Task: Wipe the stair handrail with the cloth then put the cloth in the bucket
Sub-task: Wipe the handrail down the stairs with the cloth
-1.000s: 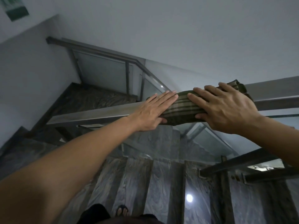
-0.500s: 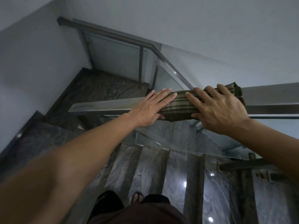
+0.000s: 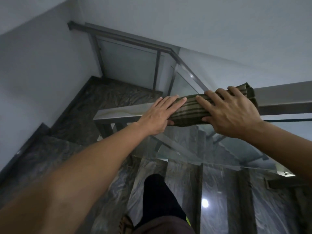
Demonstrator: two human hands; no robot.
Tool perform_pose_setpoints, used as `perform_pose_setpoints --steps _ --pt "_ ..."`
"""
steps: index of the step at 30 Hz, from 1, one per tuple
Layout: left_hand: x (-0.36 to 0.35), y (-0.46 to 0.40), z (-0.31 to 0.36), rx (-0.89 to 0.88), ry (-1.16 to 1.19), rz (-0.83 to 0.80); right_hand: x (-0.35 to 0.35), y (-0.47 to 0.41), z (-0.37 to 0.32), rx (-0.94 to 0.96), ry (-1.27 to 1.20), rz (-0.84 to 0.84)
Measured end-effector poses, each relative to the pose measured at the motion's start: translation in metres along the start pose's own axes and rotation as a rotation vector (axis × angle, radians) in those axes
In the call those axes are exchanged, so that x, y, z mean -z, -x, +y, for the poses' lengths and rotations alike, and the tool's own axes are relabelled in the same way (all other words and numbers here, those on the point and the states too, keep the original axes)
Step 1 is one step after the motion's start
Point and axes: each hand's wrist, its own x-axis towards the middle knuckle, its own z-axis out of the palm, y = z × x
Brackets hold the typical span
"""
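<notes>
The rail [image 3: 121, 112] is a flat metal bar running left to right, and its bare stretch to the left of the hands ends at a squared-off tip above the landing [image 3: 104, 98]. To the right it runs out of frame. Below it hangs a glass panel [image 3: 194, 149], and stone steps [image 3: 219, 191] drop away underneath. The cloth [image 3: 190, 110], olive green with pale stripes, is folded over the top of the rail and down its near side, with a bunched end sticking up at the right. The left hand [image 3: 160, 115] lies flat on the rail and the cloth's left end, fingers straight, thumb tucked under the near edge. The right hand [image 3: 228, 112] presses on the cloth with fingers spread, thumb apparently hooked beneath, though that part is dim.
</notes>
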Motion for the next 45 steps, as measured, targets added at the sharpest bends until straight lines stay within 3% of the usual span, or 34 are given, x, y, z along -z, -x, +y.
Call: perform_pose_setpoints --steps 13,24,33,45 --pt "-0.02 0.046 -0.096 -0.013 0.016 -0.077 0.005 -0.063 -0.086 -0.018 -0.054 -0.053" --pt "-0.048 0.088 -0.187 -0.138 0.04 0.006 -0.008 -0.124 -0.163 -0.087 -0.011 -0.068" --pt "-0.059 0.123 -0.242 -0.128 0.005 -0.006 0.001 -0.164 -0.221 -0.106 -0.035 -0.112" --pt "-0.094 0.172 -0.345 -0.225 0.157 0.042 -0.012 -0.232 -0.318 -0.183 0.003 -0.051"
